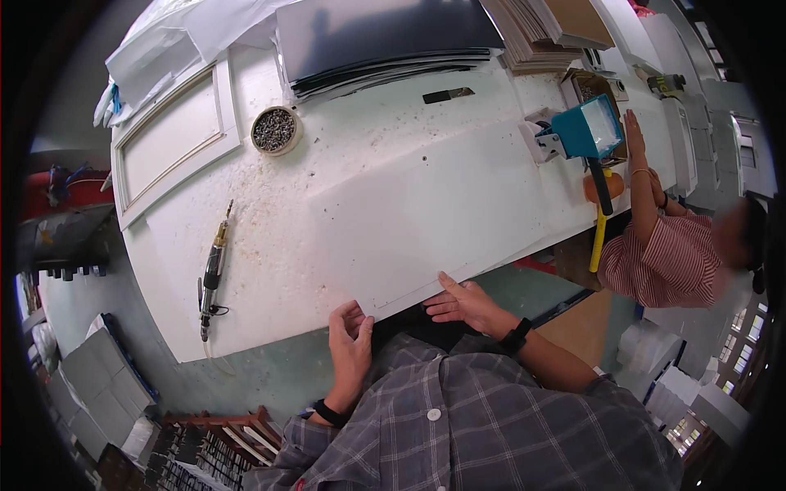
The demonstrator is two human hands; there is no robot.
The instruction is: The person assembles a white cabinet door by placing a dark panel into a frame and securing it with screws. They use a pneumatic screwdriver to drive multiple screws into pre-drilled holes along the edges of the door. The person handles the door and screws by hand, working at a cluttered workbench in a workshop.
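Here, white panel [426, 213] lies ahead; left fingers [343, 312] curled at near edge, hold unclear; right fingers [444, 308] parted alongside.

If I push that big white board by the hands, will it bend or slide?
The white board might feel stiff, since it lies flat, though the table props it up. It could slide, as its top looks smooth, but its underside is hidden. It probably won't roll, being broad and flat.

No writing can be read, as far as this warped view shows.
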